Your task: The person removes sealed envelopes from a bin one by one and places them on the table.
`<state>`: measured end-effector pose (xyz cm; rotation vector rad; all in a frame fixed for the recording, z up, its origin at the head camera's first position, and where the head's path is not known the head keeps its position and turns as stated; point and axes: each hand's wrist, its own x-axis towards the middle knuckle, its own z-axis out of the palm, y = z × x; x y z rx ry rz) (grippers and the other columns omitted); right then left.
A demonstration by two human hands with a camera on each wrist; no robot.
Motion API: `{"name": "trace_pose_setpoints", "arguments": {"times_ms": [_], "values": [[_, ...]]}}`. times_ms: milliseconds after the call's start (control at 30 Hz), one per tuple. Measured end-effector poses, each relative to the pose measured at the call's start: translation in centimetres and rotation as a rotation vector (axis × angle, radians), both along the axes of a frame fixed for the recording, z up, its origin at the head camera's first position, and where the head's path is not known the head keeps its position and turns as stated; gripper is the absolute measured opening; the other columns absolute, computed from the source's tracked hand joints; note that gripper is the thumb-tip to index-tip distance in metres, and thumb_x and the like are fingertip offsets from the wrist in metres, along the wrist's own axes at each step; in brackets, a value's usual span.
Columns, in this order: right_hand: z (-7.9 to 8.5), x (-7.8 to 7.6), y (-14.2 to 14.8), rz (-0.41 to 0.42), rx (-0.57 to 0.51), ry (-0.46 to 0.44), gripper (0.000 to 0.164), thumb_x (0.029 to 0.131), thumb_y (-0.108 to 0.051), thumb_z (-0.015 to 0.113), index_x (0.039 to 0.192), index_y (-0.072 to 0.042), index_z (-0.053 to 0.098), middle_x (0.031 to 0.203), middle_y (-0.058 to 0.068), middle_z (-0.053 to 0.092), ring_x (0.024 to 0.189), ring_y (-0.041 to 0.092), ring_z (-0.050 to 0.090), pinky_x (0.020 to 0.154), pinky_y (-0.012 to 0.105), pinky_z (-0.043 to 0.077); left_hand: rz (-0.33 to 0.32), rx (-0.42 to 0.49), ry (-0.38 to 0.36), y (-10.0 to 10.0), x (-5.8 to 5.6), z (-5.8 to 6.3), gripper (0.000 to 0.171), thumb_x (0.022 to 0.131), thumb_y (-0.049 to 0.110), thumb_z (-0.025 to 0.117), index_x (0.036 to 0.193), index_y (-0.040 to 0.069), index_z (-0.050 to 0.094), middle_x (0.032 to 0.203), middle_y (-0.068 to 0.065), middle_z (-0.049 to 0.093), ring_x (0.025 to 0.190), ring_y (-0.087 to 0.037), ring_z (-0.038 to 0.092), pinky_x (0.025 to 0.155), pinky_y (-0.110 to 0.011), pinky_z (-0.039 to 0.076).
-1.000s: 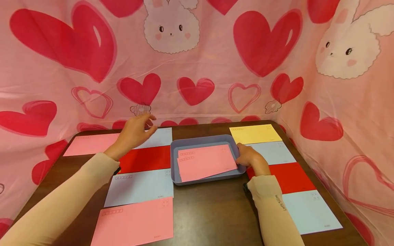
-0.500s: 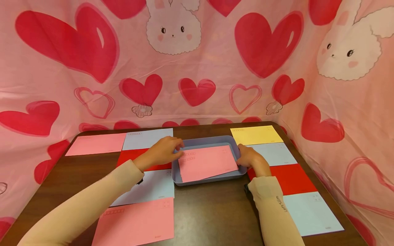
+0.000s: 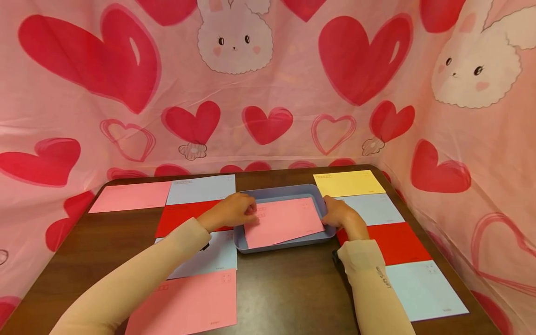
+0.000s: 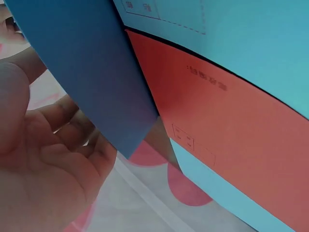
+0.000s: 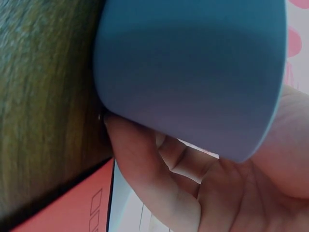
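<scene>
A shallow blue-grey tray (image 3: 276, 190) stands on the table with pink envelopes (image 3: 289, 221) in it, one overlapping the other. My right hand (image 3: 344, 215) grips the tray's right side. In the right wrist view its fingers (image 5: 145, 169) curl under the tray wall (image 5: 188, 72). My left hand (image 3: 234, 210) reaches over the tray's left rim, at the left edge of the pink envelopes. Its fingers (image 4: 77, 130) bend loosely, with a gap to the thumb. The tray wall (image 4: 87, 63) hides the fingertips in the left wrist view, and contact with an envelope is unclear.
Left of the tray lie a pale blue envelope (image 3: 201, 187), a red one (image 3: 180, 216), another pale blue one (image 3: 213, 260) and pink ones (image 3: 130, 196). Rightward are yellow (image 3: 349, 184), pale blue (image 3: 377, 207) and red (image 3: 404, 242) envelopes. A printed cloth (image 3: 272, 153) borders the table.
My left hand has come down from above the far-left envelopes, moving right and toward me to the tray's left edge. The right hand, tray and envelopes look unchanged.
</scene>
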<state>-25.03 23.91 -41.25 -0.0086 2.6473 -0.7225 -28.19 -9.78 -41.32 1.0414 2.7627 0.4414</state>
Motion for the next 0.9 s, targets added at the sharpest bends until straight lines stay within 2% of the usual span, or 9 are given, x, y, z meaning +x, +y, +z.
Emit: {"name": "trace_pose_setpoints", "arguments": {"times_ms": [267,467,633,900], "values": [[0.0,0.0,0.0,-0.013,-0.011,-0.02,0.075,0.093,-0.006,0.071,0.156,0.01,0.033,0.139,0.034,0.054,0.097,0.036,0.066,0.074,0.042,0.063,0.055,-0.044,-0.034,0.9,-0.2,-0.1,0.035,0.091,0.036,0.085,0.102,0.007,0.07,0.086,-0.001,0.063,0.089,-0.021,0.057,0.082,-0.037,0.051],[0.0,0.0,0.0,-0.007,-0.01,-0.02,0.074,0.092,-0.006,0.071,0.155,0.01,0.034,0.137,0.034,0.055,0.097,0.036,0.066,0.074,0.042,0.063,0.071,-0.071,-0.025,1.2,-0.1,-0.4,0.036,0.09,0.037,0.086,0.101,0.008,0.067,0.078,0.002,0.06,0.081,-0.019,0.056,0.075,-0.034,0.049],[0.2,0.0,0.0,-0.005,-0.008,-0.019,0.074,0.092,-0.006,0.071,0.154,0.01,0.034,0.137,0.034,0.055,0.097,0.036,0.066,0.073,0.042,0.063,0.086,-0.09,-0.01,1.3,0.0,-0.5,0.035,0.09,0.038,0.086,0.098,0.011,0.065,0.074,0.002,0.057,0.081,-0.02,0.056,0.073,-0.035,0.048],[0.3,0.0,-0.1,-0.012,0.004,-0.023,0.076,0.092,-0.007,0.071,0.155,0.01,0.033,0.138,0.034,0.055,0.097,0.036,0.066,0.074,0.042,0.063,0.101,-0.033,-0.036,1.1,-0.1,-0.3,0.03,0.093,0.036,0.083,0.099,0.01,0.07,0.086,-0.001,0.062,0.089,-0.021,0.056,0.079,-0.036,0.05]]}}
